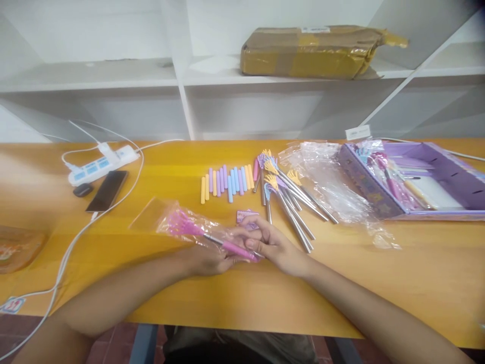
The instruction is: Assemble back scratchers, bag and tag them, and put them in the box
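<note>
A pink back scratcher [185,222] lies inside a clear plastic sleeve, its hand-shaped head pointing left and its pink handle toward the right. My left hand [215,258] is closed around it from below. At the handle end, my right hand [275,245] pinches the sleeve with thumb and fingers. Just behind my hands is a small purple card [246,216], partly hidden by my right fingers. Loose scratcher rods [291,222] with yellow, blue and purple heads are heaped beyond my right hand. Several pastel handle tubes [223,182] stand in a row to their left.
Clear plastic sleeves [326,172] are piled beside a purple display box [379,197] holding bagged scratchers. On the left are a power strip [104,164], a phone [107,191] and white cables [71,242]. A taped carton [310,53] rests on the shelf behind.
</note>
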{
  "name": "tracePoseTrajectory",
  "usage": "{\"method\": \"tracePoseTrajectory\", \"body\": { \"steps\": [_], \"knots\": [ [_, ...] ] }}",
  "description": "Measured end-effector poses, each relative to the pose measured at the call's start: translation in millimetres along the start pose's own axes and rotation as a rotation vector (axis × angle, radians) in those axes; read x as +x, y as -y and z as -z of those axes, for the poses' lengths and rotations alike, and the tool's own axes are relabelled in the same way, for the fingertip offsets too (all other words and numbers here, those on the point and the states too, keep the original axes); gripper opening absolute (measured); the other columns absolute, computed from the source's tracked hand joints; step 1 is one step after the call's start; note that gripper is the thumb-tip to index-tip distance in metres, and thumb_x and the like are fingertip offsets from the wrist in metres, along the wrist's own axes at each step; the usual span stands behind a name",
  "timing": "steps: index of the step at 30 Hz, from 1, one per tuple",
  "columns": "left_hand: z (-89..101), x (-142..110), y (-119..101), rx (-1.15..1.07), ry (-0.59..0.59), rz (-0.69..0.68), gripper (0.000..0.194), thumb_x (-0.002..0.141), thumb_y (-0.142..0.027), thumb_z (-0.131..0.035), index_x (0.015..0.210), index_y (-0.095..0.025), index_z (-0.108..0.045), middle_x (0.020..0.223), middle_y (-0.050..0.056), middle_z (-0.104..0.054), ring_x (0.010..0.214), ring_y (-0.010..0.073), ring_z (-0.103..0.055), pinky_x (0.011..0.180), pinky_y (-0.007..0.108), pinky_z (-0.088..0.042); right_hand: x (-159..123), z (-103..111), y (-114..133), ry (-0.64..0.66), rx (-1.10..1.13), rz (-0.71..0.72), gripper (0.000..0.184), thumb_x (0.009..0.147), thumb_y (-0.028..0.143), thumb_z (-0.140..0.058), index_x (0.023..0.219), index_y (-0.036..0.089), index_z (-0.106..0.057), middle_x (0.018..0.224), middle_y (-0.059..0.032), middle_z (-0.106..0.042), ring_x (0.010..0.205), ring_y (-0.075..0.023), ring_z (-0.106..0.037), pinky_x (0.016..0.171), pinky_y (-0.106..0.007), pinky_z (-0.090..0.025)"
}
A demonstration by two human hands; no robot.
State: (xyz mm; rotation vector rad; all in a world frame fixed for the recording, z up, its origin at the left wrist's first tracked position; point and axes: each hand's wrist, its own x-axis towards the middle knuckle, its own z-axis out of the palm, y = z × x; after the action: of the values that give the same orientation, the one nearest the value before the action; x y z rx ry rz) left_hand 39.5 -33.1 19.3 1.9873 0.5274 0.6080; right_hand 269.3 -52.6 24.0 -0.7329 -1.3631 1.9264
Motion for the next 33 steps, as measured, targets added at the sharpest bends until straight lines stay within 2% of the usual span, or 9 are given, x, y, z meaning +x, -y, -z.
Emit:
{"method": "tracePoseTrajectory", "body": {
  "steps": [5,9,12,16,20,23,26,30,33],
  "knots": [
    [2.4,-2.7,-7.4,0.066,0.076,0.041,0.02,0.106,-0.026,-0.062,0.121,-0.024,-0.075,0.119,0.009,-0.077,0.107,0.0224,-0.075,0.096,0.033,-0.06,-1.5,-3.2,0.6,0.041,0.019,0.022,0.046,0.102,0.058,-0.073,0.114,0.026,-0.043,0.076,0.0076,-0.063,0.065,-0.0104,-0.053,0.067,-0.024,-0.041],
    [0.8,0.7,1.0,0.041,-0.002,0.023,0.019,0.104,-0.029,-0.067,0.119,-0.025,-0.077,0.135,0.012,-0.071,0.121,0.0265,-0.071,0.109,0.04,-0.057,0.2,-2.6,-7.1,-0.06,-0.076,0.116,0.041,0.107,0.059,-0.065,0.104,0.026,-0.041,0.075,0.0087,-0.056,0.062,-0.0094,-0.047,0.063,-0.022,-0.038],
    [0.6,3.5,7.1,-0.023,-0.076,-0.023,0.021,0.098,-0.031,-0.073,0.117,-0.024,-0.078,0.141,0.014,-0.067,0.125,0.03,-0.069,0.111,0.043,-0.057,-1.3,-1.5,-10.5,-0.107,-0.187,0.182,0.038,0.109,0.06,-0.06,0.109,0.027,-0.041,0.078,0.0069,-0.058,0.063,-0.0105,-0.049,0.062,-0.023,-0.039],
    [6.7,5.4,2.1,-0.121,-0.153,0.029,0.036,0.093,-0.045,-0.08,0.12,-0.022,-0.075,0.12,0.013,-0.073,0.114,0.0312,-0.071,0.103,0.044,-0.06,-5.0,-0.2,-6.9,-0.1,-0.31,0.169,0.041,0.108,0.064,-0.06,0.115,0.025,-0.047,0.076,0.0056,-0.057,0.063,-0.0119,-0.051,0.061,-0.025,-0.04],
    [25.1,10.5,-7.4,-0.259,-0.291,0.124,0.049,0.1,-0.062,-0.069,0.123,-0.019,-0.07,0.089,0.005,-0.068,0.082,0.0209,-0.067,0.083,0.036,-0.059,-5.2,-1.3,-4.6,-0.109,-0.382,0.125,0.039,0.109,0.061,-0.059,0.1,0.024,-0.049,0.07,0.0069,-0.052,0.059,-0.011,-0.048,0.058,-0.025,-0.037],
    [46.8,18.4,-7.0,-0.398,-0.481,0.166,0.057,0.102,-0.073,-0.06,0.116,-0.018,-0.069,0.081,0.001,-0.064,0.067,0.0149,-0.059,0.067,0.029,-0.054,-5.5,-5.7,-8.5,-0.076,-0.566,0.154,0.034,0.111,0.054,-0.057,0.098,0.023,-0.052,0.071,0.0056,-0.056,0.059,-0.0107,-0.048,0.057,-0.024,-0.036],
    [66.2,26.3,-0.3,-0.492,-0.605,0.17,0.057,0.095,-0.075,-0.069,0.107,-0.019,-0.067,0.078,-0.002,-0.061,0.058,0.0117,-0.055,0.055,0.026,-0.049,-7.0,-12.0,-14.4,-0.004,-0.828,0.225,0.028,0.112,0.045,-0.056,0.095,0.023,-0.057,0.074,0.0027,-0.062,0.061,-0.0114,-0.052,0.058,-0.025,-0.036],
    [73.2,28.8,12.0,-0.472,-0.636,0.222,0.048,0.091,-0.066,-0.079,0.095,-0.02,-0.066,0.074,-0.003,-0.058,0.059,0.0112,-0.054,0.054,0.023,-0.047,-7.7,-6.9,-11.9,0.065,-1.127,0.353,0.027,0.114,0.042,-0.055,0.096,0.022,-0.064,0.079,-0.0012,-0.07,0.066,-0.014,-0.06,0.062,-0.027,-0.038],
    [66.5,25.9,19.0,-0.468,-0.654,0.229,0.041,0.092,-0.059,-0.079,0.102,-0.02,-0.069,0.086,0.0,-0.064,0.069,0.0124,-0.058,0.06,0.023,-0.047,-7.0,17.1,3.7,-0.024,-1.35,0.459,0.028,0.115,0.037,-0.053,0.096,0.022,-0.067,0.081,-0.0032,-0.072,0.066,-0.0154,-0.062,0.064,-0.029,-0.038]
  ]
}}
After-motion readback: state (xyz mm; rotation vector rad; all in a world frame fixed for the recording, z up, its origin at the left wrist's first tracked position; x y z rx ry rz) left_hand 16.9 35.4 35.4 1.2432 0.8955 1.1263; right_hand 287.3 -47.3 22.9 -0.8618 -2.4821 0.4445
